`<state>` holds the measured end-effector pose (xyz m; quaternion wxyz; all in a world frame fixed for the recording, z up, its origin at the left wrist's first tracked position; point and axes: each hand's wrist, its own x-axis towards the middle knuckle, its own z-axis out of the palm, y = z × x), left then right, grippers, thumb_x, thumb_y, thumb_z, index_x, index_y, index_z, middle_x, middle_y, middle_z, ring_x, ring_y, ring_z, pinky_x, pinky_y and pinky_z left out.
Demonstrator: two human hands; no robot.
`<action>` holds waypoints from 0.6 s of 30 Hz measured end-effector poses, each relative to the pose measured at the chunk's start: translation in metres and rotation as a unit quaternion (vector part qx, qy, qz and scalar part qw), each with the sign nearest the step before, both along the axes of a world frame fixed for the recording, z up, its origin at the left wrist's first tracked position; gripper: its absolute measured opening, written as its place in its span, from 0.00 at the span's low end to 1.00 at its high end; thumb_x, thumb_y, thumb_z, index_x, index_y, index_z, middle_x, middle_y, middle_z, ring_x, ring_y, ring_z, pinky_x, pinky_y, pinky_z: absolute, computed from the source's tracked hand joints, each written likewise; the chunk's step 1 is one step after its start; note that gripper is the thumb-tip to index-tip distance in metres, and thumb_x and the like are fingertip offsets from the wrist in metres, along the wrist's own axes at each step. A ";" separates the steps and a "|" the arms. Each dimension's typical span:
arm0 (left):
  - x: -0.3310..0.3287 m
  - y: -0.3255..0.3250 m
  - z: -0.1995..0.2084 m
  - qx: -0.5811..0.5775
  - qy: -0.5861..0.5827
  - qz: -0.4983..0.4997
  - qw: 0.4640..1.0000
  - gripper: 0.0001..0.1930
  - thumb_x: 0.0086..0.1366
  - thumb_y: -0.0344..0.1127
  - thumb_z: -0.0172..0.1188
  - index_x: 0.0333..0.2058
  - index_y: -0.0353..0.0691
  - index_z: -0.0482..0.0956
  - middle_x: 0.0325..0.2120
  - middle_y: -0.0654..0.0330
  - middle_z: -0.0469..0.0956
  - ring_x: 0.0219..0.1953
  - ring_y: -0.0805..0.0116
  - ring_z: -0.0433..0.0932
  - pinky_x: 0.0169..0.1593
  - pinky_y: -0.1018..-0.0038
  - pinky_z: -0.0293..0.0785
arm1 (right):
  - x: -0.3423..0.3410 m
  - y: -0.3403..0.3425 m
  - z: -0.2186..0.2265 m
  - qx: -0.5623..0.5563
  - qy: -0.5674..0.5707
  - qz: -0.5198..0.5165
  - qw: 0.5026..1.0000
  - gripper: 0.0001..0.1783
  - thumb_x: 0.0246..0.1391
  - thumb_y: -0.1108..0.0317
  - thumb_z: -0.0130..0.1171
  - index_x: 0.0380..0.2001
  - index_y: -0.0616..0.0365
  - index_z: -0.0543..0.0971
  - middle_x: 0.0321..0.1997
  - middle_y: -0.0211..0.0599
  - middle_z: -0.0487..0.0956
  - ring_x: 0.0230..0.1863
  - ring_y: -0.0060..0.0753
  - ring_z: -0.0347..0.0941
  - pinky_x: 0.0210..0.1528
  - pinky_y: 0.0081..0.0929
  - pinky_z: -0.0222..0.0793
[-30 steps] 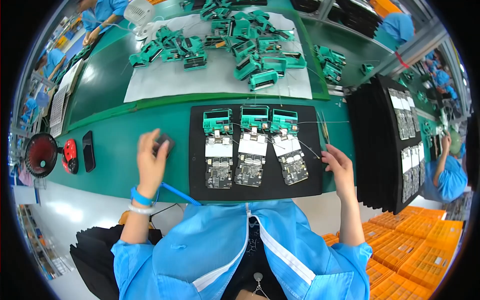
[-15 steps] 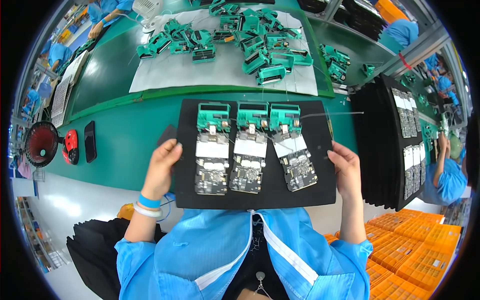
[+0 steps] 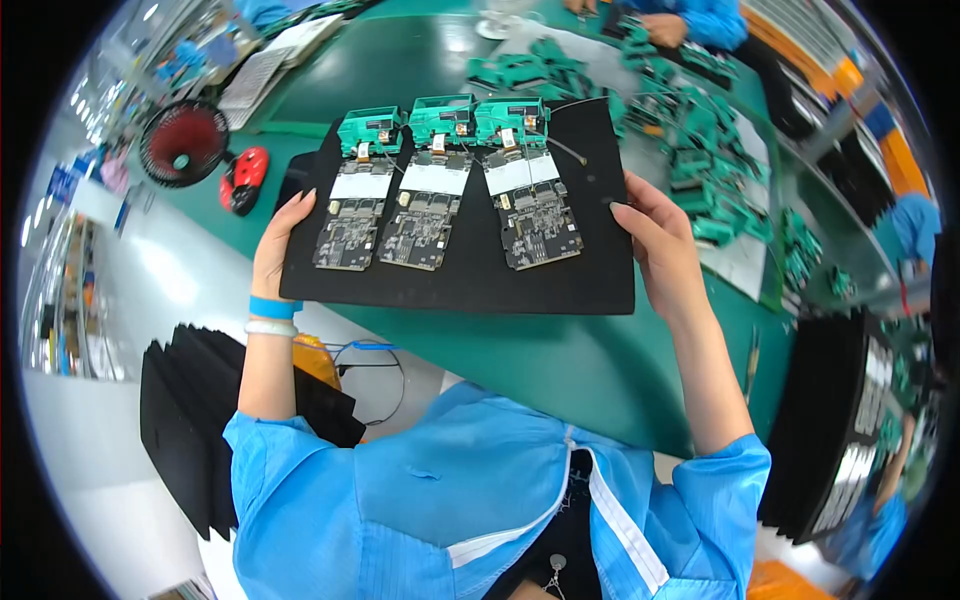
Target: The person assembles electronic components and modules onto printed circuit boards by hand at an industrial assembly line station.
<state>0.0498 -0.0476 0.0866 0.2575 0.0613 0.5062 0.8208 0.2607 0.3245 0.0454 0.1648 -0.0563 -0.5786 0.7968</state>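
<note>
Between my two hands I hold a black foam sheet (image 3: 470, 285) by its side edges, above the green workbench. My left hand (image 3: 281, 240) grips its left edge, thumb on top. At the right edge my right hand (image 3: 655, 235) pinches it the same way, with the lower fingers partly hidden. On the sheet lie three circuit boards, a left one (image 3: 347, 235), a middle one (image 3: 418, 230) and a right one (image 3: 540, 225) set slightly tilted. Each joins a green plastic housing (image 3: 508, 122) at its far end. A thin grey cable (image 3: 567, 150) sticks out beside the right board.
Many green housings (image 3: 715, 190) lie on a white mat at the far right. A small fan (image 3: 184, 143) and a red-and-black object (image 3: 243, 180) stand on the left. Black sheets (image 3: 190, 430) are stacked low left, more (image 3: 815, 420) at right. A co-worker's hand (image 3: 664, 29) shows beyond.
The view has swung to the right's opposite, so bench items sit differently in the picture. The sheet with its three boards, still in both hands, has shifted left and away from my body.
</note>
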 end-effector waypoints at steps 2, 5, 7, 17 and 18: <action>0.003 -0.005 -0.009 -0.005 -0.002 0.043 0.999 0.10 0.68 0.31 0.58 0.46 0.36 0.76 0.41 0.51 0.82 0.40 0.59 0.84 0.44 0.64 0.84 | -0.012 0.007 -0.004 0.012 0.027 0.031 0.999 0.28 0.61 0.73 0.52 0.65 0.66 0.66 0.52 0.29 0.77 0.49 0.18 0.72 0.57 0.21 0.66; 0.013 -0.008 -0.024 0.003 0.013 0.095 0.995 0.09 0.67 0.30 0.59 0.44 0.36 0.76 0.40 0.50 0.83 0.38 0.59 0.85 0.42 0.64 0.85 | -0.038 0.022 -0.020 0.062 0.048 0.081 0.994 0.28 0.61 0.72 0.52 0.65 0.65 0.66 0.56 0.33 0.77 0.52 0.19 0.74 0.55 0.20 0.67; 0.017 -0.012 -0.034 0.016 0.035 0.106 0.994 0.11 0.68 0.30 0.58 0.47 0.35 0.75 0.41 0.50 0.82 0.38 0.59 0.85 0.42 0.64 0.85 | -0.061 0.028 -0.030 0.062 0.058 0.111 0.990 0.29 0.61 0.72 0.52 0.65 0.65 0.66 0.56 0.34 0.77 0.52 0.20 0.74 0.56 0.21 0.67; 0.008 -0.030 -0.092 0.042 0.114 0.191 0.974 0.13 0.70 0.35 0.57 0.49 0.35 0.73 0.42 0.51 0.82 0.38 0.59 0.84 0.43 0.65 0.84 | -0.176 0.026 -0.068 -0.049 0.067 0.156 0.984 0.28 0.60 0.76 0.51 0.64 0.69 0.64 0.61 0.43 0.73 0.60 0.32 0.70 0.63 0.30 0.64; 0.006 -0.029 -0.097 0.040 0.128 0.197 0.971 0.13 0.70 0.36 0.57 0.49 0.35 0.73 0.43 0.51 0.82 0.39 0.59 0.84 0.44 0.65 0.83 | -0.185 0.028 -0.072 -0.047 0.071 0.158 0.984 0.28 0.60 0.76 0.51 0.64 0.69 0.64 0.61 0.43 0.73 0.60 0.32 0.70 0.63 0.30 0.64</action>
